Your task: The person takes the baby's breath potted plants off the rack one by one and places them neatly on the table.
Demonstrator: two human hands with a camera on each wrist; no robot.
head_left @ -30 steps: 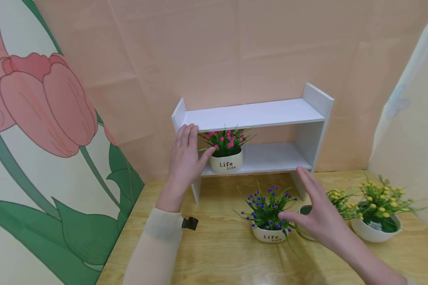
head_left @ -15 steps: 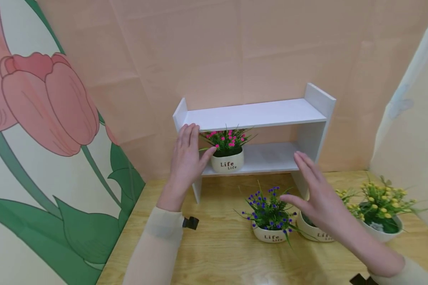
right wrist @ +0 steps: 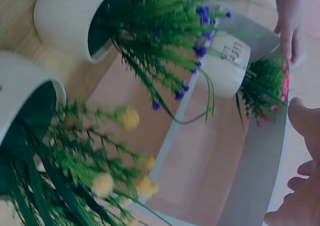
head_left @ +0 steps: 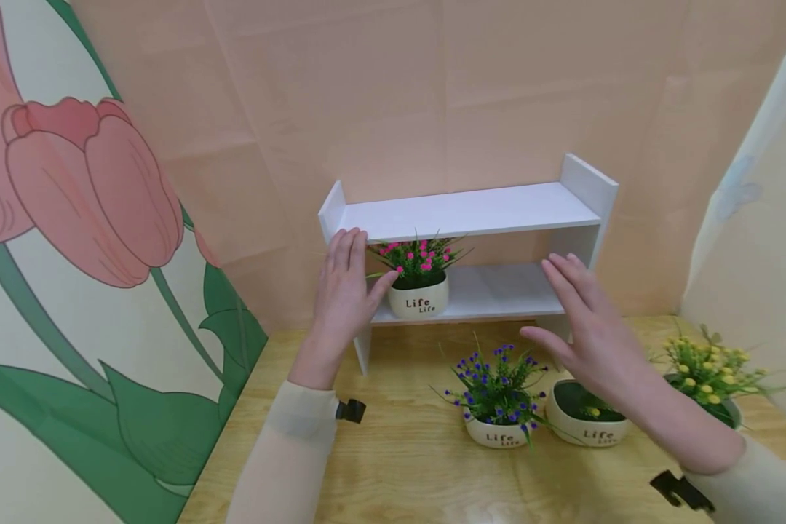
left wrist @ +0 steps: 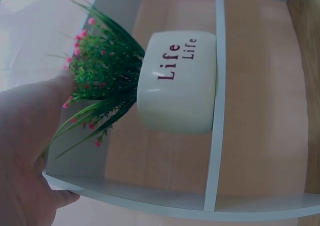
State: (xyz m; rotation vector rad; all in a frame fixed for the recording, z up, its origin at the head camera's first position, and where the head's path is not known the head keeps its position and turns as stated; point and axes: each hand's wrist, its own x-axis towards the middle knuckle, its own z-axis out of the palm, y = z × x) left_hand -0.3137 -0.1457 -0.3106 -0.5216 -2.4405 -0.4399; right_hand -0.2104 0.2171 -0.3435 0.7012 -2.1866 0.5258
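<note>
A white two-tier shelf [head_left: 471, 211] stands against the back wall. On its lower board, at the left, sits a cream "Life" pot [head_left: 419, 300] with pink flowers [left wrist: 102, 61]. My left hand [head_left: 340, 291] lies along the shelf's upper left corner, fingers straight and thumb spread toward the flowers; in the left wrist view a fingertip shows beside the side panel. My right hand [head_left: 599, 335] is raised before the shelf's right end, fingers extended and thumb apart, holding nothing. Whether it touches the shelf cannot be told.
On the wooden table before the shelf stand a pot with purple flowers [head_left: 500, 386], a "Life" pot [head_left: 586, 424] with yellow flowers partly behind my right forearm, and another yellow-flowered plant [head_left: 710, 371] farther right. A tulip-printed panel [head_left: 105, 189] borders the left.
My right hand has risen from beside the purple flowers toward the shelf's right end, uncovering more of the pot beneath it. The left hand stays in place.
</note>
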